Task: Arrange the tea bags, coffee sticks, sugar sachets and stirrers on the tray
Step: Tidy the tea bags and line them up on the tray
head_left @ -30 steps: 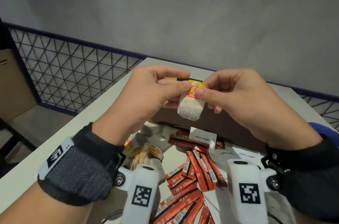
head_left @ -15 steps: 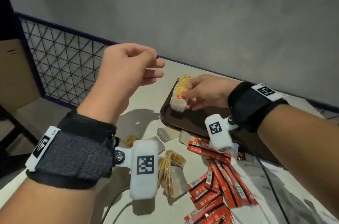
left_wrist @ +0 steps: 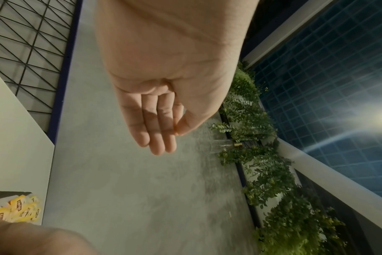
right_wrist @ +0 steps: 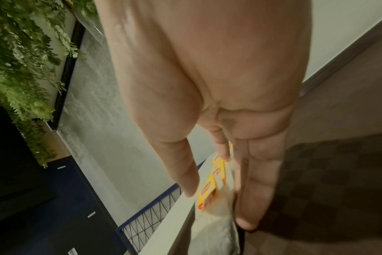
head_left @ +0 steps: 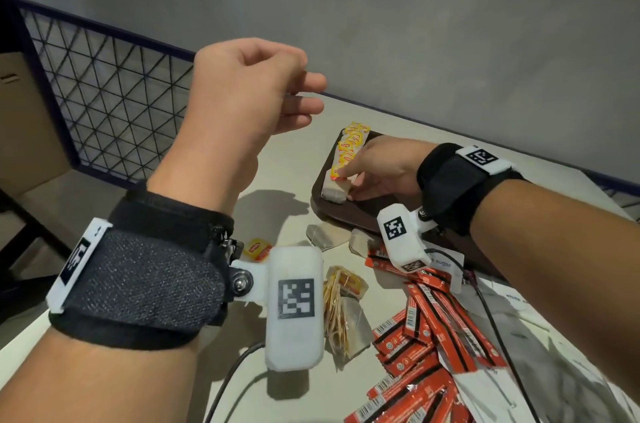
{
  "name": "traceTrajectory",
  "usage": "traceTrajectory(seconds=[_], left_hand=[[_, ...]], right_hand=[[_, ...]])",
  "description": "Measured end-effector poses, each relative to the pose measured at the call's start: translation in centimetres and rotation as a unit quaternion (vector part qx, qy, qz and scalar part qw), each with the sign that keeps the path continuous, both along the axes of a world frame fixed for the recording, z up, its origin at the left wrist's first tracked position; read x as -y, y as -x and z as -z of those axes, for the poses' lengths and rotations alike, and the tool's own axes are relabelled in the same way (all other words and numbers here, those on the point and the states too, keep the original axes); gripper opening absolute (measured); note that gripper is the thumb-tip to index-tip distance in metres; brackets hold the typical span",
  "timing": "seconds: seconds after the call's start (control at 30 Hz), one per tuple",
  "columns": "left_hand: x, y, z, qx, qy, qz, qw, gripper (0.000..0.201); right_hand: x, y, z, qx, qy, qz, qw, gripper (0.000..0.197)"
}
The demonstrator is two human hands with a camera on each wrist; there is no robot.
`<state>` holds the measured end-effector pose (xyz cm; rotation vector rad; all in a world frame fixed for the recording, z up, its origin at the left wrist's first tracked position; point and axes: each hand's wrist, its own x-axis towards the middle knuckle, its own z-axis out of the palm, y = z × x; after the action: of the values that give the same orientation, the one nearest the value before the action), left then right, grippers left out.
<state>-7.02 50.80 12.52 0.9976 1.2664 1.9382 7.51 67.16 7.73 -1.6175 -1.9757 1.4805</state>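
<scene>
A dark brown tray (head_left: 317, 195) lies on the table, with a row of yellow-tagged tea bags (head_left: 352, 145) standing along its left end. My right hand (head_left: 346, 180) is low over the tray and pinches the nearest tea bag (head_left: 333, 192) at the row's near end. In the right wrist view the tea bag (right_wrist: 216, 229) sits between thumb and straight fingers of that hand (right_wrist: 216, 207). My left hand (head_left: 304, 100) hangs raised above the table, left of the tray, fingers loosely curled and holding nothing (left_wrist: 164, 138).
Loose tea bags (head_left: 325, 235) and a bundle of them (head_left: 343, 304) lie in front of the tray. Several red coffee sticks (head_left: 426, 318) and white sugar sachets (head_left: 446, 265) are heaped at the near right. A black cable (head_left: 228, 384) crosses the table. A mesh railing (head_left: 104, 100) runs along the left.
Both hands held one tea bag in the air. The left hand let go and stayed raised; the right hand carried the bag down to the tray's row.
</scene>
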Motion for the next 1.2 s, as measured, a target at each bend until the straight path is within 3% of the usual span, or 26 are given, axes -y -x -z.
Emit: traceTrajectory(seconds=[0.1, 0.2, 0.27, 0.37, 0.47, 0.57, 0.67, 0.8, 0.97, 1.1, 1.2], left_hand=[[0.0, -0.1, 0.0, -0.002, -0.001, 0.001, 1.0, 0.008], [0.0, -0.1, 0.0, -0.005, -0.002, -0.001, 1.0, 0.008], [0.0, -0.1, 0.0, -0.004, -0.002, -0.002, 1.0, 0.008], [0.2, -0.2, -0.1, -0.002, -0.002, -0.003, 1.0, 0.009], [0.3, -0.3, -0.2, -0.004, -0.005, -0.003, 1.0, 0.008], [0.4, -0.3, -0.3, -0.002, -0.007, -0.007, 1.0, 0.008], [0.4, -0.3, -0.3, 0.001, -0.008, -0.007, 1.0, 0.007], [0.4, -0.2, -0.3, 0.001, -0.01, -0.008, 1.0, 0.007], [0.3, -0.3, -0.3, 0.0, -0.009, -0.008, 1.0, 0.007], [0.4, -0.1, -0.3, 0.0, -0.012, -0.009, 1.0, 0.008], [0.4, 0.2, -0.3, 0.003, -0.015, -0.011, 1.0, 0.007]], right_hand=[[1.2, -0.7, -1.2, 0.089, -0.134, -0.032, 0.986, 0.036], [3.7, -2.3, -3.2, 0.198, -0.345, -0.205, 0.894, 0.029], [6.2, -3.0, -3.8, 0.243, -0.343, -0.327, 0.847, 0.023], [8.8, -3.2, -2.7, 0.299, -0.357, -0.423, 0.777, 0.02], [9.3, -2.9, -1.6, 0.328, -0.404, -0.454, 0.723, 0.021], [9.3, -2.7, -1.1, 0.352, -0.428, -0.462, 0.692, 0.017], [9.4, -2.8, -0.8, 0.339, -0.432, -0.47, 0.691, 0.017], [9.4, -2.5, -1.8, 0.295, -0.43, -0.456, 0.721, 0.021], [9.9, -0.4, -1.3, 0.243, -0.467, -0.456, 0.718, 0.017], [9.6, 0.3, -0.4, 0.252, -0.4, -0.423, 0.773, 0.041], [9.8, 0.2, -0.3, 0.262, -0.4, -0.438, 0.761, 0.039]])
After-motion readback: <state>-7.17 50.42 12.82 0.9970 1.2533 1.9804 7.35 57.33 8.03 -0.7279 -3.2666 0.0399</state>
